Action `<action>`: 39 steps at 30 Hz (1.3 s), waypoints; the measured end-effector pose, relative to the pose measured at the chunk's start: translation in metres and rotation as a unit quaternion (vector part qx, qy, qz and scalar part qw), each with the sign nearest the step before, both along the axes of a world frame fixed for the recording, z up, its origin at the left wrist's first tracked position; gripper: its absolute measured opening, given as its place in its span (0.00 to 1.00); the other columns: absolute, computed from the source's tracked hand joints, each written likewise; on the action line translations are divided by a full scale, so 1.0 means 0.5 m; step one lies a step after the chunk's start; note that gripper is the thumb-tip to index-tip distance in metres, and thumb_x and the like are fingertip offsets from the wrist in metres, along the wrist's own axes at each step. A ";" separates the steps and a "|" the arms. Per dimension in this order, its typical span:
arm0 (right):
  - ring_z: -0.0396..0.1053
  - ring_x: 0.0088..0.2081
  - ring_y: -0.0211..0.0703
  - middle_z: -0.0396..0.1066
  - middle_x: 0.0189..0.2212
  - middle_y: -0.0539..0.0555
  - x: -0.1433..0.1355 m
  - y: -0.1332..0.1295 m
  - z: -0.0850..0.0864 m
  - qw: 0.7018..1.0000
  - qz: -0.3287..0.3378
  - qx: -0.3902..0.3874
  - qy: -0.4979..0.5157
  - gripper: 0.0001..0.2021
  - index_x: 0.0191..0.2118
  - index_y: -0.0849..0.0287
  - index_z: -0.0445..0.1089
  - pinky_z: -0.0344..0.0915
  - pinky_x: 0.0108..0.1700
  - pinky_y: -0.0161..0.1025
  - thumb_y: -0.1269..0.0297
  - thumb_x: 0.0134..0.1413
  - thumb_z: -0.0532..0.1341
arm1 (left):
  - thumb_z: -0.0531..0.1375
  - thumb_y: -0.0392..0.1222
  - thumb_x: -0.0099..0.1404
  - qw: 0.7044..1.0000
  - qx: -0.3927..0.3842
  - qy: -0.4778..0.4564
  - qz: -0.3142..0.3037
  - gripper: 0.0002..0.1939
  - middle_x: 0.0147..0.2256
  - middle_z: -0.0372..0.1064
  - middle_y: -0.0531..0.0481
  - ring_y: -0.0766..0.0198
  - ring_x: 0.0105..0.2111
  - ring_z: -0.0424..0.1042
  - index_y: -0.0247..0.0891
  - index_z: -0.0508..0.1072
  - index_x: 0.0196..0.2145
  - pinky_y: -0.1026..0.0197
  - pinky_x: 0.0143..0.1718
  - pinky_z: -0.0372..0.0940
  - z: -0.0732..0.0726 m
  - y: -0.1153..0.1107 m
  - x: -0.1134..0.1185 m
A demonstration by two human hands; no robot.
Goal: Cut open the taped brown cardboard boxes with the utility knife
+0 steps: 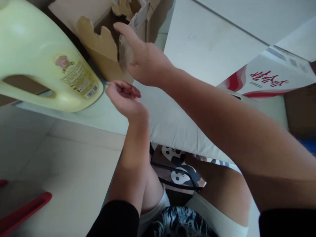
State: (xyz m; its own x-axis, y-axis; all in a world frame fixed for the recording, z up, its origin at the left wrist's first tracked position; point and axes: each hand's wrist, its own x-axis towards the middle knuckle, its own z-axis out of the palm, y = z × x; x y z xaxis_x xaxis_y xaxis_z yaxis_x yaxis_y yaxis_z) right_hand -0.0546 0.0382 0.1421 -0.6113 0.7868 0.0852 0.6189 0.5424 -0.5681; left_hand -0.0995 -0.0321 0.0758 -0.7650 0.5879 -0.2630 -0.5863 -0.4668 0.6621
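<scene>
Just beyond the hands [149,64], a torn cardboard box [106,61] stands open.

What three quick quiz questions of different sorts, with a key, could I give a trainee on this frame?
1. Fill the gap: the large lettering on the white box is ___.
2. True or false: the left hand is nearer the jug than the right hand is.
3. Multiple choice: the carton beside the jug is
A) taped shut
B) open, flaps showing
C) folded flat

Key: 1. red; 2. true, the left hand is close to the jug's label end, the right by the carton; 3. B.
</scene>
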 end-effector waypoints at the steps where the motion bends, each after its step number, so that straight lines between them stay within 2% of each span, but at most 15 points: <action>1: 0.76 0.45 0.53 0.77 0.36 0.49 -0.004 0.002 -0.001 0.999 -0.015 0.018 -0.033 0.34 0.64 0.43 0.61 0.73 0.50 0.45 0.68 0.51 0.65 | 0.43 0.44 0.74 1.000 0.001 0.014 -0.001 0.20 0.21 0.45 0.53 0.64 0.19 0.49 0.42 0.52 0.23 0.56 0.26 0.47 -0.005 0.000 0.002; 3: 0.76 0.49 0.54 0.78 0.41 0.52 0.003 0.000 -0.002 0.992 -0.044 0.064 -0.097 0.23 0.56 0.46 0.65 0.73 0.52 0.47 0.64 0.54 0.63 | 0.45 0.44 0.75 0.998 0.006 0.062 0.010 0.21 0.20 0.45 0.53 0.63 0.20 0.52 0.42 0.52 0.23 0.56 0.27 0.50 -0.016 0.001 0.007; 6: 0.76 0.50 0.54 0.78 0.47 0.54 0.051 -0.017 -0.003 0.989 -0.074 0.083 -0.097 0.12 0.49 0.48 0.66 0.72 0.55 0.50 0.64 0.58 0.59 | 0.44 0.40 0.76 0.979 0.016 0.188 0.074 0.22 0.21 0.46 0.52 0.63 0.23 0.56 0.43 0.53 0.22 0.56 0.31 0.54 -0.022 -0.003 0.012; 9: 0.78 0.46 0.54 0.78 0.47 0.57 0.138 -0.043 -0.010 0.991 -0.102 0.070 -0.045 0.12 0.49 0.54 0.67 0.71 0.54 0.53 0.63 0.60 0.56 | 0.39 0.35 0.77 0.927 0.020 0.323 0.187 0.22 0.25 0.47 0.52 0.63 0.28 0.58 0.42 0.53 0.23 0.58 0.38 0.58 -0.002 -0.017 0.001; 12: 0.77 0.47 0.52 0.79 0.47 0.55 0.256 -0.086 -0.024 0.990 -0.130 0.050 0.019 0.14 0.51 0.55 0.69 0.73 0.54 0.51 0.59 0.62 0.59 | 0.37 0.38 0.80 0.913 0.033 0.329 0.239 0.22 0.28 0.45 0.52 0.64 0.29 0.58 0.42 0.51 0.26 0.61 0.39 0.61 0.024 -0.029 -0.018; 15: 0.76 0.51 0.54 0.78 0.50 0.58 0.387 -0.146 -0.048 0.976 -0.168 0.075 0.114 0.15 0.50 0.53 0.72 0.72 0.56 0.51 0.54 0.62 0.60 | 0.39 0.42 0.80 0.937 0.050 0.294 0.183 0.20 0.30 0.52 0.52 0.65 0.31 0.63 0.43 0.55 0.29 0.59 0.39 0.63 0.022 -0.023 -0.016; 17: 0.75 0.53 0.58 0.77 0.49 0.59 0.467 -0.186 -0.074 0.951 -0.225 0.113 0.180 0.14 0.48 0.52 0.73 0.70 0.59 0.54 0.51 0.61 0.61 | 0.40 0.43 0.80 0.956 0.052 0.276 0.088 0.19 0.33 0.62 0.50 0.64 0.36 0.68 0.42 0.62 0.33 0.58 0.41 0.64 0.002 -0.010 0.004; 19: 0.74 0.55 0.62 0.75 0.48 0.60 0.527 -0.221 -0.108 0.920 -0.278 0.145 0.237 0.16 0.47 0.50 0.73 0.68 0.61 0.57 0.48 0.59 0.62 | 0.40 0.44 0.79 0.960 0.043 0.274 -0.045 0.18 0.40 0.71 0.48 0.62 0.43 0.73 0.42 0.66 0.37 0.57 0.44 0.66 -0.020 0.005 0.035; 22: 0.71 0.59 0.66 0.72 0.51 0.59 0.570 -0.257 -0.158 0.886 -0.340 0.150 0.276 0.22 0.51 0.47 0.70 0.67 0.62 0.60 0.40 0.58 0.59 | 0.40 0.58 0.80 0.923 0.014 0.308 -0.231 0.25 0.46 0.76 0.46 0.58 0.53 0.76 0.44 0.70 0.40 0.56 0.50 0.69 -0.041 0.018 0.092; 24: 0.70 0.61 0.65 0.70 0.56 0.58 0.574 -0.272 -0.182 0.877 -0.354 0.125 0.299 0.28 0.60 0.42 0.65 0.68 0.63 0.60 0.37 0.58 0.59 | 0.40 0.70 0.76 0.890 0.013 0.334 -0.309 0.33 0.44 0.77 0.45 0.55 0.53 0.77 0.44 0.72 0.38 0.54 0.53 0.70 -0.045 0.019 0.127; 26: 0.70 0.62 0.63 0.68 0.61 0.56 0.571 -0.282 -0.200 0.873 -0.354 0.094 0.322 0.34 0.67 0.36 0.57 0.69 0.63 0.58 0.39 0.57 0.63 | 0.38 0.76 0.72 0.875 0.041 0.346 -0.336 0.39 0.40 0.78 0.44 0.55 0.49 0.78 0.43 0.72 0.35 0.52 0.56 0.70 -0.046 0.019 0.156; 29: 0.70 0.61 0.61 0.69 0.62 0.54 0.572 -0.290 -0.224 0.860 -0.352 0.051 0.365 0.39 0.71 0.33 0.51 0.70 0.63 0.56 0.42 0.56 0.66 | 0.40 0.78 0.70 0.883 0.078 0.348 -0.304 0.40 0.36 0.77 0.42 0.56 0.44 0.78 0.41 0.73 0.34 0.52 0.57 0.69 -0.054 0.024 0.182; 31: 0.72 0.60 0.61 0.73 0.59 0.55 0.578 -0.293 -0.239 0.853 -0.350 0.015 0.388 0.33 0.68 0.36 0.59 0.70 0.62 0.57 0.40 0.59 0.64 | 0.46 0.76 0.71 0.881 0.074 0.387 -0.261 0.37 0.36 0.77 0.43 0.58 0.43 0.76 0.39 0.73 0.34 0.53 0.54 0.68 -0.063 0.029 0.191; 34: 0.73 0.60 0.62 0.76 0.56 0.55 0.589 -0.296 -0.254 0.865 -0.328 -0.027 0.377 0.23 0.57 0.40 0.73 0.68 0.64 0.60 0.37 0.63 0.59 | 0.59 0.70 0.70 0.859 0.058 0.456 -0.228 0.28 0.39 0.77 0.46 0.60 0.43 0.74 0.39 0.75 0.39 0.57 0.52 0.67 -0.076 0.035 0.196; 39: 0.68 0.65 0.64 0.74 0.60 0.54 0.600 -0.308 -0.257 0.890 -0.217 0.014 0.400 0.30 0.53 0.40 0.76 0.64 0.68 0.66 0.27 0.57 0.56 | 0.69 0.56 0.67 0.859 0.076 0.430 -0.267 0.17 0.44 0.78 0.50 0.61 0.46 0.75 0.41 0.78 0.45 0.57 0.55 0.66 -0.086 0.043 0.205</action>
